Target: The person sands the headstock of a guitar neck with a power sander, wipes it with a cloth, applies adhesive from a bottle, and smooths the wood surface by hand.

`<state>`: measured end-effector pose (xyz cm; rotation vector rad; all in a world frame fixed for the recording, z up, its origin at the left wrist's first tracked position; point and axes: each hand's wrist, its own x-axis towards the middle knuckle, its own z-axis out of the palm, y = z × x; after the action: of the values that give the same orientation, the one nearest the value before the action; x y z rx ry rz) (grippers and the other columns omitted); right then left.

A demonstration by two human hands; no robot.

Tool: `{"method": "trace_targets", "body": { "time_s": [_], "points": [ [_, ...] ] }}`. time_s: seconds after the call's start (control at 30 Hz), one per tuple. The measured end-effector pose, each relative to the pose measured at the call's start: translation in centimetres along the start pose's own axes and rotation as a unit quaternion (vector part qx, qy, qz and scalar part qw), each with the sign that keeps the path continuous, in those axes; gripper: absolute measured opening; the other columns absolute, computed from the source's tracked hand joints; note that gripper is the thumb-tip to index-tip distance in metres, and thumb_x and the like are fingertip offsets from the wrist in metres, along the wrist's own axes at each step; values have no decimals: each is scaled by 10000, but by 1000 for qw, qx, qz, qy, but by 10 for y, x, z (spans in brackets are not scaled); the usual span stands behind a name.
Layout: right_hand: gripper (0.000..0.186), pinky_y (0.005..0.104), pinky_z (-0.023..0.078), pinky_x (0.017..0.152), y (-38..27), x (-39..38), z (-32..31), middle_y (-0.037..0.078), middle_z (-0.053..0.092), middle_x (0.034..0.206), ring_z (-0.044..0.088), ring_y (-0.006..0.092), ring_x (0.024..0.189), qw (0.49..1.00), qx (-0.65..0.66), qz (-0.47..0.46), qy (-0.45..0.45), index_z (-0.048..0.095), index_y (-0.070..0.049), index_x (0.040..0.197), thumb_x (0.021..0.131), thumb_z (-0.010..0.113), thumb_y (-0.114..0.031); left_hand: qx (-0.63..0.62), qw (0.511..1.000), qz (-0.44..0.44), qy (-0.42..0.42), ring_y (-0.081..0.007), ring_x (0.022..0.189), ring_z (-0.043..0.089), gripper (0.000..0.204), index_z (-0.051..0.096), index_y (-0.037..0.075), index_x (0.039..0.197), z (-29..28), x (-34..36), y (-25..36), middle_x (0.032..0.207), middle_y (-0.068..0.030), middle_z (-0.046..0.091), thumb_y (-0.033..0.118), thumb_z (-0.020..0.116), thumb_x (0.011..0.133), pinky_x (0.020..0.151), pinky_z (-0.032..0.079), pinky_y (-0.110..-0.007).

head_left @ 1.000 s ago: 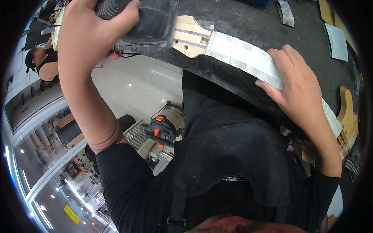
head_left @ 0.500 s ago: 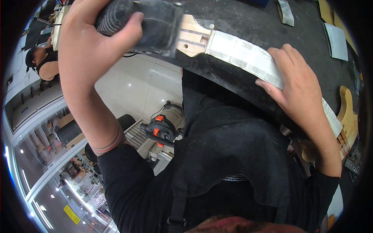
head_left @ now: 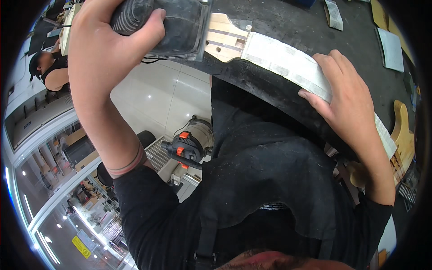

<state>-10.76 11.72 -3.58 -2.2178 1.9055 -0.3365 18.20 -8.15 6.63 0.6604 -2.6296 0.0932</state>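
Note:
My left hand (head_left: 103,54) is closed around a black power sander (head_left: 182,33) with a ribbed grip, its thumb lying along the top. The sander covers the far left end of a pale wooden guitar headstock (head_left: 223,45), which has round holes and darker stripes. From the headstock a guitar neck (head_left: 281,63), its face covered in whitish tape, runs to the right along the bench edge. My right hand (head_left: 346,87) grips this neck, thumb on the near side and fingers over the far side. The underside of the sander is hidden.
The dark bench (head_left: 288,24) carries a curled pale strip (head_left: 333,15), a light sheet (head_left: 389,49) and a yellowish guitar body (head_left: 405,135) at right. On the tiled floor stands a vacuum cleaner (head_left: 193,141) with orange clips. Another person (head_left: 54,72) is at far left.
The sander and my left hand have shifted slightly up and left. The headstock and neck have moved a little too, and my right hand keeps its grip.

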Motion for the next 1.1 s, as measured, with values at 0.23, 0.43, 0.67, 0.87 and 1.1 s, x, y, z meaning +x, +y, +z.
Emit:
{"method": "trace_targets", "body": {
  "time_s": [0.23, 0.43, 0.67, 0.87, 1.1],
  "points": [
    [583, 450, 574, 944, 1, -1, 0, 140, 634, 1185, 672, 348, 1124, 1000, 3, 1, 0, 634, -48, 1325, 882, 873, -342, -31, 999, 43, 0, -300, 911, 668, 349, 688, -1, 979, 3, -2, 13, 950, -141, 657, 140, 773, 671, 848, 524, -410],
    [586, 448, 576, 947, 1, -1, 1, 145, 636, 1190, 675, 346, 1131, 1000, -2, -5, 3, 634, -47, 1325, 880, 876, -341, -21, 1000, 16, -3, -292, 883, 663, 326, 682, -2, 965, 1, 2, 18, 928, -137, 648, 141, 764, 683, 829, 511, -406],
    [597, 454, 559, 943, 1, -1, 1, 152, 614, 1176, 660, 370, 1114, 1000, 12, 2, 5, 628, -36, 1334, 862, 876, -307, -27, 999, 42, 20, -292, 851, 640, 306, 692, 6, 957, 7, 6, 12, 901, -128, 637, 118, 761, 680, 812, 504, -399],
    [598, 439, 578, 958, 1, 0, 1, 141, 641, 1198, 681, 343, 1138, 1000, -11, 8, -10, 637, -51, 1342, 881, 879, -344, 5, 997, 66, 38, -292, 854, 631, 291, 694, 17, 959, 8, 16, 29, 899, -114, 641, 108, 762, 691, 803, 484, -402],
    [599, 440, 577, 958, 0, -1, -1, 141, 642, 1189, 679, 336, 1134, 1000, -13, 8, -14, 640, -52, 1342, 879, 882, -344, 10, 997, 56, 54, -294, 890, 653, 290, 709, 38, 969, 16, 15, 13, 916, -111, 670, 102, 760, 690, 864, 499, -410]
  ]
}}
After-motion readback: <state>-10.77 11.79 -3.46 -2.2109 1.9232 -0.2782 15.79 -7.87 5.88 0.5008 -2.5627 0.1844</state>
